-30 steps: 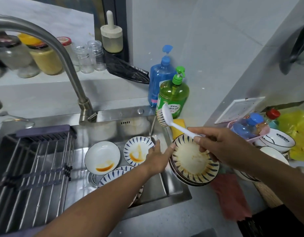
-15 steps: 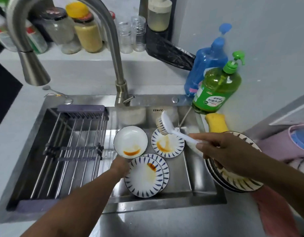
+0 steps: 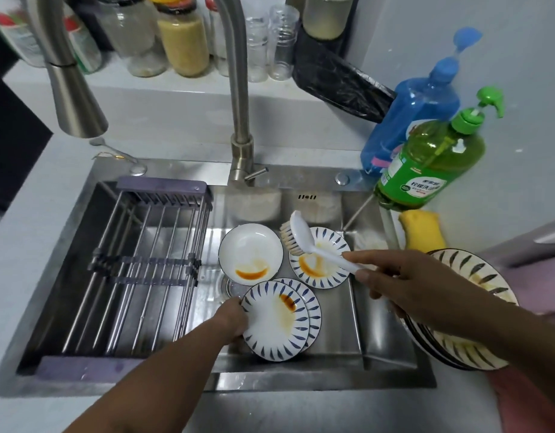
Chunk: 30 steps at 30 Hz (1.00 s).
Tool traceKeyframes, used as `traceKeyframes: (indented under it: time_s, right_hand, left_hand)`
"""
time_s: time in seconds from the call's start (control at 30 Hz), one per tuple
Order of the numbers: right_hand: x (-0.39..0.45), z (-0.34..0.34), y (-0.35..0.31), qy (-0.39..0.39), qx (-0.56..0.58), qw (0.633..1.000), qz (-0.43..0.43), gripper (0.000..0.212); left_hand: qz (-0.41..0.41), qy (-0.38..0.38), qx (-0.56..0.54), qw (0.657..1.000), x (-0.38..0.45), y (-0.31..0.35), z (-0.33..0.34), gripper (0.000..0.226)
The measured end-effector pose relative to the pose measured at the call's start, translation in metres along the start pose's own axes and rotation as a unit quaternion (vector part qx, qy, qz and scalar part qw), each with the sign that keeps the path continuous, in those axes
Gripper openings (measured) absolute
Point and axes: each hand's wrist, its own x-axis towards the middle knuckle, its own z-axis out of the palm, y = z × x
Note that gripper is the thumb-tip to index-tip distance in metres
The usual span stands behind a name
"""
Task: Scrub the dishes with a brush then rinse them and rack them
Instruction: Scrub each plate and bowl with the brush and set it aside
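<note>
White brush (image 3: 304, 237) gripped by right hand (image 3: 404, 284); left hand (image 3: 230, 318) holds plate (image 3: 274, 320), fingers hidden.

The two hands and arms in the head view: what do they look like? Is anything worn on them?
The left hand and the right hand are both bare: no gloves, and no rings, watch or bracelet can be seen. Both forearms are uncovered as far as the frame shows them, with no sleeve in view. No marks or bandages are visible on them.
</note>
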Motion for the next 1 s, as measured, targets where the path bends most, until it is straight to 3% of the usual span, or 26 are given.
traceKeyframes:
  time_s: [0.13,0.23,0.37,0.47,0.57,0.67,0.9,1.0]
  right_hand:
    - [0.000,0.001,0.003,0.001,-0.051,0.999,-0.004,0.031]
    - [-0.002,0.006,0.006,-0.019,-0.159,0.987,-0.002,0.032]
    - [-0.012,0.015,0.011,-0.012,-0.347,0.938,-0.005,0.034]
    - [-0.018,0.023,0.015,0.011,-0.427,0.904,0.001,0.030]
    - [-0.020,0.029,0.011,0.057,-0.459,0.887,0.001,0.035]
    - [-0.017,0.034,-0.005,0.075,-0.442,0.894,-0.021,0.043]
    - [-0.044,0.039,-0.051,-0.045,-0.402,0.912,-0.066,0.036]
    - [-0.046,0.039,-0.057,-0.012,-0.435,0.897,-0.083,0.040]
  left_hand:
    - [-0.016,-0.062,-0.127,0.990,-0.040,0.025,-0.023,0.036]
    - [-0.010,-0.131,-0.210,0.969,-0.055,0.036,-0.040,0.041]
    - [0.012,-0.184,-0.300,0.936,-0.083,0.052,-0.054,0.049]
    - [0.032,-0.209,-0.351,0.912,-0.112,0.063,-0.059,0.057]
    - [0.073,-0.241,-0.375,0.892,-0.144,0.073,-0.062,0.055]
    - [0.107,-0.267,-0.374,0.882,-0.170,0.081,-0.061,0.055]
    - [0.141,-0.258,-0.401,0.868,-0.198,0.076,-0.073,0.053]
    - [0.156,-0.264,-0.397,0.865,-0.211,0.072,-0.073,0.057]
